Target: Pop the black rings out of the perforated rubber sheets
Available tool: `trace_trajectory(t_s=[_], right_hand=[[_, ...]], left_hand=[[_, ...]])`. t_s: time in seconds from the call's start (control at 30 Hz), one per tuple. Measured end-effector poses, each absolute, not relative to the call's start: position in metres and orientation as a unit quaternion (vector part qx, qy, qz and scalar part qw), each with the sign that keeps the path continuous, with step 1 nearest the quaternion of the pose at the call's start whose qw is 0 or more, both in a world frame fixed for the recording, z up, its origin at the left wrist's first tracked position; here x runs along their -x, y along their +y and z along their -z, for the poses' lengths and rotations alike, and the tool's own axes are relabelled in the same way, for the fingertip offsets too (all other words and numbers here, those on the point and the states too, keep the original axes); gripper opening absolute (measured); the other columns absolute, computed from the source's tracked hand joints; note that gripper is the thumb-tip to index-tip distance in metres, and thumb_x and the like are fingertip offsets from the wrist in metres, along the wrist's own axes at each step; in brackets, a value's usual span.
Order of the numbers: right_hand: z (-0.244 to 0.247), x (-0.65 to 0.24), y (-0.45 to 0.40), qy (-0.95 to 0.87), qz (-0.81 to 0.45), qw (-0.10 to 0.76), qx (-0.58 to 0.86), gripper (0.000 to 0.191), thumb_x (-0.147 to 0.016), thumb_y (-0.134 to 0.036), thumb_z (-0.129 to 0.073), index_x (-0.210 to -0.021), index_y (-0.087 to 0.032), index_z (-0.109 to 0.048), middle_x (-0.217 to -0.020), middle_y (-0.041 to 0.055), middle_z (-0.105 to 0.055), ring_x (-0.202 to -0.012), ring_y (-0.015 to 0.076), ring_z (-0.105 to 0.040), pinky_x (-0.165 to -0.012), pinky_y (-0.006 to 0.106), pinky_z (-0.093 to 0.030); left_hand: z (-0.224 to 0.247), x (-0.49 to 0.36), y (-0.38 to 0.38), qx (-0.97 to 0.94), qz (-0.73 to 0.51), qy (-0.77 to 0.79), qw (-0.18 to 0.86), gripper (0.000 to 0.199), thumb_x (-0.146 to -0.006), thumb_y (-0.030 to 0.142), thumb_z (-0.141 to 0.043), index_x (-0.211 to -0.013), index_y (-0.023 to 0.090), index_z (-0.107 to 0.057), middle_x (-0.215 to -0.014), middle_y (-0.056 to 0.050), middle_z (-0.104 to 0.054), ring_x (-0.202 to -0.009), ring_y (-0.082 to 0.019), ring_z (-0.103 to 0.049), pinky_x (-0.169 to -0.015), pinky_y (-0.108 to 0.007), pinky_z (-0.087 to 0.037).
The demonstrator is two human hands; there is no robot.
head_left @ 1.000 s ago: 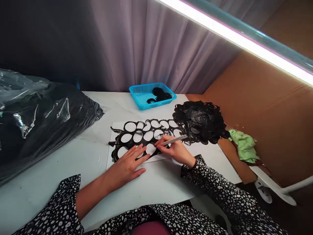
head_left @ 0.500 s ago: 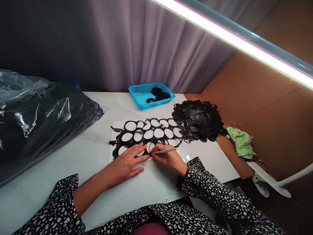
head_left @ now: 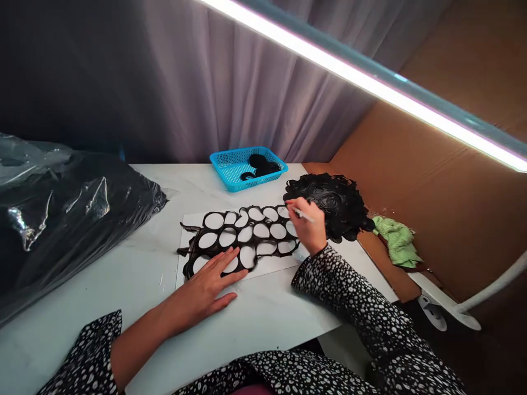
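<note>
A black sheet with rows of round holes (head_left: 236,244) lies on a white board (head_left: 275,265) on the table. My left hand (head_left: 212,280) rests flat on its near-left part, fingers spread. At the sheet's far right end, beside the heap of black scraps (head_left: 335,200), is my right hand (head_left: 310,225). Its fingers are pinched around a slim pale tweezers-like tool (head_left: 304,214). The tool's tip is mostly hidden by the fingers, and I cannot tell whether it grips the sheet.
A blue basket (head_left: 231,187) with several black pieces stands behind the sheet. To the left bulges a large plastic bag (head_left: 94,203) of dark material. A green cloth (head_left: 395,241) lies past the table's right edge by the cardboard wall (head_left: 395,164). A bright tube lamp (head_left: 354,71) crosses overhead.
My right hand has moved from the sheet's near edge to its far right end, by the scrap heap, still holding the tool. My left hand stays on the sheet. The camera view has shifted slightly.
</note>
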State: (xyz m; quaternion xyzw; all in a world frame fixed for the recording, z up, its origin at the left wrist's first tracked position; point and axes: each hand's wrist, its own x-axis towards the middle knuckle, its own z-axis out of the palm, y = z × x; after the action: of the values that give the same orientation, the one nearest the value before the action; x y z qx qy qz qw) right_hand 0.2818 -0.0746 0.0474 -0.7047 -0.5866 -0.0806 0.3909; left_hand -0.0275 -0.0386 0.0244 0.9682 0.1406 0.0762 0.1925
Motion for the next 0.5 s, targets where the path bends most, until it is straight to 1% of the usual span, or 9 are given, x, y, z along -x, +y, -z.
trace_trajectory(t_s=[0.07, 0.13, 0.17, 0.23, 0.27, 0.33, 0.4, 0.43, 0.5], right_hand=[[-0.061, -0.306, -0.066, -0.487, -0.013, 0.509, 0.710, 0.014, -0.085, -0.025, -0.060, -0.072, -0.020, -0.057, -0.085, 0.0065, -0.070, -0.076, 0.0193, -0.059, -0.067, 0.031, -0.043], [-0.069, -0.312, -0.066, -0.411, -0.197, 0.597, 0.660, 0.023, -0.078, -0.031, -0.068, -0.066, -0.020, -0.052, -0.086, 0.0063, -0.071, -0.077, 0.0185, -0.062, -0.058, 0.026, -0.042], [-0.071, -0.309, -0.068, -0.376, -0.304, 0.619, 0.619, 0.027, -0.075, -0.034, -0.072, -0.067, -0.020, -0.051, -0.087, 0.0068, -0.072, -0.078, 0.0182, -0.063, -0.052, 0.023, -0.040], [-0.071, -0.296, -0.073, -0.314, -0.485, 0.629, 0.521, 0.032, -0.070, -0.035, -0.078, -0.070, -0.020, -0.050, -0.091, 0.0078, -0.071, -0.079, 0.0169, -0.065, -0.043, 0.018, -0.033], [-0.071, -0.288, -0.076, -0.290, -0.547, 0.626, 0.474, 0.034, -0.069, -0.034, -0.080, -0.072, -0.019, -0.050, -0.092, 0.0078, -0.071, -0.080, 0.0159, -0.065, -0.041, 0.016, -0.030], [-0.071, -0.276, -0.079, -0.253, -0.622, 0.621, 0.404, 0.037, -0.068, -0.030, -0.083, -0.074, -0.019, -0.049, -0.092, 0.0067, -0.069, -0.080, 0.0140, -0.066, -0.038, 0.012, -0.026], [-0.072, -0.270, -0.081, -0.227, -0.661, 0.616, 0.362, 0.038, -0.067, -0.027, -0.084, -0.074, -0.018, -0.048, -0.089, 0.0051, -0.068, -0.078, 0.0120, -0.067, -0.037, 0.010, -0.025], [-0.072, -0.270, -0.082, -0.217, -0.674, 0.614, 0.349, 0.038, -0.067, -0.026, -0.084, -0.074, -0.018, -0.048, -0.088, 0.0044, -0.067, -0.076, 0.0110, -0.066, -0.037, 0.010, -0.025], [-0.073, -0.272, -0.082, -0.198, -0.689, 0.614, 0.330, 0.037, -0.067, -0.023, -0.084, -0.074, -0.017, -0.048, -0.086, 0.0031, -0.066, -0.073, 0.0091, -0.065, -0.036, 0.009, -0.025]], left_hand=[[-0.027, 0.029, -0.037, -0.966, -0.082, 0.146, 0.198, 0.044, -0.097, 0.032, -0.055, -0.141, 0.035, -0.048, -0.161, -0.004, -0.023, -0.143, -0.033, -0.031, -0.109, -0.054, -0.039], [-0.032, 0.022, -0.034, -0.957, -0.107, 0.161, 0.219, 0.040, -0.098, 0.035, -0.053, -0.137, 0.037, -0.052, -0.156, -0.002, -0.034, -0.141, -0.033, -0.034, -0.108, -0.054, -0.040], [-0.037, 0.015, -0.031, -0.946, -0.123, 0.180, 0.240, 0.039, -0.098, 0.036, -0.052, -0.137, 0.038, -0.052, -0.154, -0.002, -0.038, -0.140, -0.032, -0.036, -0.109, -0.054, -0.039], [-0.049, -0.008, -0.025, -0.903, -0.154, 0.242, 0.319, 0.045, -0.097, 0.040, -0.051, -0.142, 0.038, -0.046, -0.152, -0.003, -0.041, -0.137, -0.031, -0.042, -0.109, -0.052, -0.040], [-0.057, -0.023, -0.021, -0.870, -0.166, 0.274, 0.374, 0.052, -0.096, 0.042, -0.052, -0.146, 0.036, -0.040, -0.153, -0.004, -0.039, -0.136, -0.031, -0.044, -0.108, -0.051, -0.041], [-0.070, -0.054, -0.013, -0.787, -0.186, 0.311, 0.499, 0.064, -0.093, 0.047, -0.055, -0.150, 0.031, -0.032, -0.155, -0.008, -0.035, -0.136, -0.031, -0.044, -0.107, -0.046, -0.043], [-0.080, -0.082, -0.004, -0.710, -0.199, 0.310, 0.601, 0.067, -0.090, 0.046, -0.058, -0.149, 0.026, -0.034, -0.153, -0.012, -0.039, -0.135, -0.029, -0.045, -0.106, -0.042, -0.044], [-0.083, -0.094, 0.001, -0.682, -0.194, 0.300, 0.638, 0.066, -0.088, 0.045, -0.060, -0.147, 0.024, -0.037, -0.149, -0.013, -0.044, -0.132, -0.028, -0.049, -0.105, -0.041, -0.045], [-0.086, -0.109, 0.008, -0.654, -0.175, 0.283, 0.679, 0.057, -0.086, 0.043, -0.064, -0.137, 0.020, -0.049, -0.135, -0.014, -0.058, -0.116, -0.026, -0.062, -0.099, -0.040, -0.049]])
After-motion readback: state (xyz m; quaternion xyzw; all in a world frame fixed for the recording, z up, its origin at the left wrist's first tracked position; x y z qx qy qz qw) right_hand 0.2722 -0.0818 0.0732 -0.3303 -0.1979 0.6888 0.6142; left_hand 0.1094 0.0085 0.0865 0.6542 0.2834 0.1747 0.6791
